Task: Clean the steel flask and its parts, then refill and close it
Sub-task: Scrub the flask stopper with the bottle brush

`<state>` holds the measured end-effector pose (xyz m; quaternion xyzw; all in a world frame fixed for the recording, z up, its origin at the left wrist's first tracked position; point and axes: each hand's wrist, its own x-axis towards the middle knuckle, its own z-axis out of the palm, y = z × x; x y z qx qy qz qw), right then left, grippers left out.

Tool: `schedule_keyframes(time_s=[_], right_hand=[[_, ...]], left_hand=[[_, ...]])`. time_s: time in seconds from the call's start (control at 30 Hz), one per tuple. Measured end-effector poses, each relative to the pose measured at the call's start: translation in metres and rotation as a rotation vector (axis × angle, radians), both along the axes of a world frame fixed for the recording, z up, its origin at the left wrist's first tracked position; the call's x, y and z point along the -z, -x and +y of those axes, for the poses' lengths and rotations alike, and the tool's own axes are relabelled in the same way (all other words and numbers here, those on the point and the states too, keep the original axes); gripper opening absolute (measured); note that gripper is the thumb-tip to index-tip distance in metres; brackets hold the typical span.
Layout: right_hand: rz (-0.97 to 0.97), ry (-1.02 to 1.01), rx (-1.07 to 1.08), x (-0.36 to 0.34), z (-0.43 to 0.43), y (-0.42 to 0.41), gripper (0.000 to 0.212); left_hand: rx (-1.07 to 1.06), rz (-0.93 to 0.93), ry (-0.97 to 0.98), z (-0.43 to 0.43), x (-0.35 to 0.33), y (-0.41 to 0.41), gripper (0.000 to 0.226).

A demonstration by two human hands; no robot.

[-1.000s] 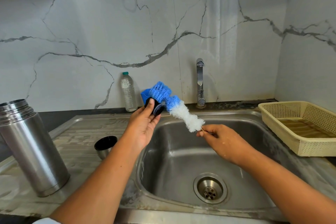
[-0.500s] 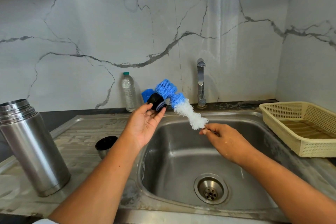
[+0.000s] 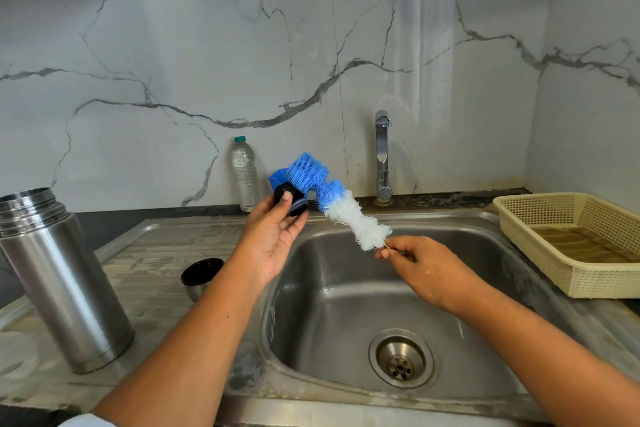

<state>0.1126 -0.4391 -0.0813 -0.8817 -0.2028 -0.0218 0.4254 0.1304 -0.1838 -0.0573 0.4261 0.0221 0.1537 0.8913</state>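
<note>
Head view: left hand (image 3: 273, 246) pinches the stopper (image 3: 291, 202) lightly above the sink (image 3: 346, 298) rim; right hand (image 3: 426, 267) pinches the brush (image 3: 334, 199) wire. A hard scrub could knock the stopper loose. The flask (image 3: 59, 281) stands on the left.

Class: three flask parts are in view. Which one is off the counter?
The black stopper, pinched in the left hand against the brush. The steel flask and the cup both rest on the drainboard.
</note>
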Motion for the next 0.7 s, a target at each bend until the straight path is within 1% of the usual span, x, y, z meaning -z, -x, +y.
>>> schedule_keyframes(time_s=[0.1, 0.17, 0.23, 0.27, 0.37, 0.4, 0.43, 0.53, 0.57, 0.7], right_hand=[[-0.012, -0.008, 0.016, -0.001, -0.001, 0.000, 0.019], [-0.014, -0.001, 0.008, -0.003, -0.002, 0.001, 0.019], [-0.011, 0.012, -0.011, -0.003, -0.002, 0.003, 0.019], [-0.010, 0.020, -0.019, -0.003, -0.001, 0.003, 0.019], [-0.033, 0.023, -0.013, -0.002, 0.002, 0.004, 0.019], [-0.043, 0.017, -0.002, -0.002, 0.002, 0.003, 0.019], [-0.050, 0.014, 0.007, -0.003, 0.001, 0.002, 0.019], [-0.037, 0.032, 0.008, -0.003, -0.002, 0.002, 0.018], [-0.028, 0.041, -0.002, -0.002, -0.001, 0.003, 0.017], [-0.043, 0.033, -0.012, 0.001, 0.006, 0.003, 0.017]], left_hand=[[0.036, 0.005, -0.088, -0.006, -0.001, 0.002, 0.031], [-0.029, 0.002, -0.050, -0.002, -0.003, -0.001, 0.029], [-0.091, 0.000, -0.004, 0.006, -0.003, -0.001, 0.023], [-0.093, 0.007, -0.018, 0.007, -0.002, 0.000, 0.021], [0.020, 0.036, -0.146, -0.001, 0.002, 0.004, 0.026], [0.035, 0.033, -0.156, -0.004, 0.001, 0.004, 0.027], [0.017, 0.022, -0.139, -0.005, -0.001, 0.003, 0.029], [-0.112, -0.011, -0.007, 0.005, -0.008, -0.002, 0.036], [-0.127, -0.006, -0.003, 0.008, -0.007, -0.002, 0.036], [-0.010, 0.045, -0.144, -0.002, 0.003, 0.002, 0.031]])
